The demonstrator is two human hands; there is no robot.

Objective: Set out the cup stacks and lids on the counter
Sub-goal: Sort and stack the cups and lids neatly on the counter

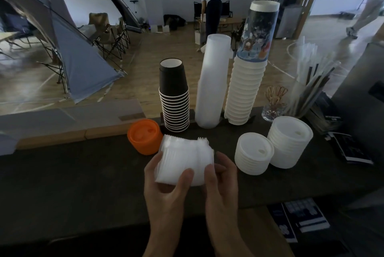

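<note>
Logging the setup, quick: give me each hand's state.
Left hand: holding the translucent white stack of plastic lids, fingers curled round it.
Right hand: pinching the same stack.

Dim overall; worktop nearly black; white lids and cups overexposed, detail lost; daylight from doorway at upper right; motion blur on walking person; wide-angle bending at edges, tent curved; soft focus throughout.
</note>
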